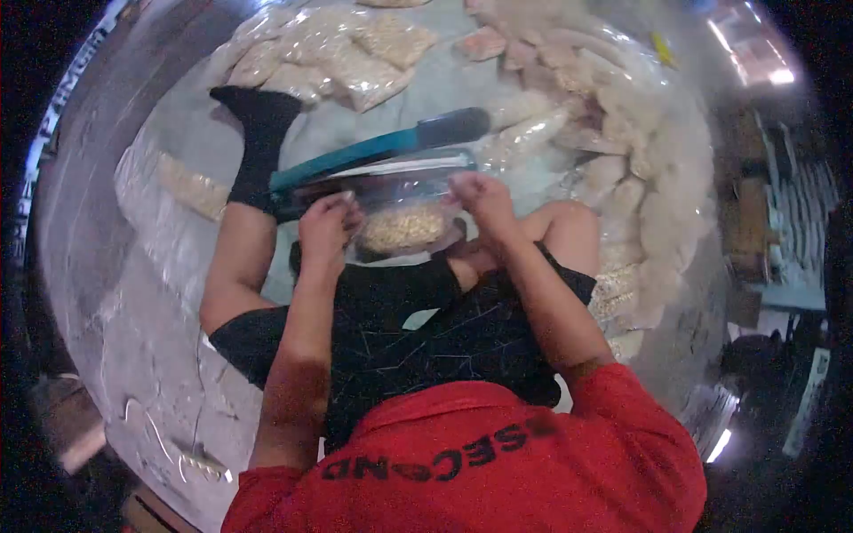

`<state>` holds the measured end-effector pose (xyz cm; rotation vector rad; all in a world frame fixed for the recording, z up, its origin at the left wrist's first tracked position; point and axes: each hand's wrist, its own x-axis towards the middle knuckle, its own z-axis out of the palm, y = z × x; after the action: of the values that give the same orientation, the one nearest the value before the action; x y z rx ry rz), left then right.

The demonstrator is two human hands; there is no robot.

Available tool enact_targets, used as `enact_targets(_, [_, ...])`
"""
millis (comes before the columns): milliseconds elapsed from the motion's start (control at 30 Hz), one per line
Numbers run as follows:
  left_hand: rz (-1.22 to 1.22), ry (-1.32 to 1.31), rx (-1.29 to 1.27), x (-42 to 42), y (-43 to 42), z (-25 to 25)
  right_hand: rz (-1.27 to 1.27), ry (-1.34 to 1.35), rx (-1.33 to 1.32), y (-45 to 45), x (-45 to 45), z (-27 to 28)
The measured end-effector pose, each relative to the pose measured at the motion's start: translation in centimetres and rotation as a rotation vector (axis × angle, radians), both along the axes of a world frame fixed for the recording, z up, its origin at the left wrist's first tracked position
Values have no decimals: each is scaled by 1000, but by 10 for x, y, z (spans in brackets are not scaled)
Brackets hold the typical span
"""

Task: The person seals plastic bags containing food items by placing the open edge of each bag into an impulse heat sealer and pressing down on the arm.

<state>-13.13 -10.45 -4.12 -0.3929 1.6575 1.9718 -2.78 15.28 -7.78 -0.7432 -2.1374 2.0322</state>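
A clear plastic bag (pixel 404 228) with pale, small pieces in its bottom hangs between my two hands, in front of my lap. My left hand (pixel 329 222) pinches its upper left corner. At the upper right corner, my right hand (pixel 482 202) has its fingers closed on the bag's edge. Just beyond the bag lies a teal hand-operated bag sealer (pixel 355 160) with a long arm and a dark grey end (pixel 453 127). The bag's upper edge is close to the sealer; whether they touch I cannot tell.
Filled clear bags (pixel 329 53) lie in a pile at the far left, and more bags (pixel 613 124) are heaped on the right. A single filled bag (pixel 191 185) rests beyond my left leg. A pale cord (pixel 160 435) lies on the floor at lower left.
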Motion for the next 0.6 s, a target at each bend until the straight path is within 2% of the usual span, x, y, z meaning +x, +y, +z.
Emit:
enact_targets(100, [24,9,117,-4,2,-12,-116,0,-111,-7,-1,22])
enact_targets(200, [-20,1,47,-2,2,-22,-143,-138,-190,-11,-2,30])
enact_targets(267, [-32,5,36,1,1,-27,-149,-28,-277,-13,-2,30])
enact_targets(367, [44,-40,100,-12,5,-26,-197,-27,-285,-11,-2,7])
enact_targets(433, [11,33,119,-23,4,-41,-192,-32,-225,-7,-13,3])
enact_targets(467, [73,45,260,-18,3,-45,-184,-28,-164,-9,-18,5])
enact_targets(600, [-4,57,215,-5,3,-54,-265,-32,-280,-22,-29,16])
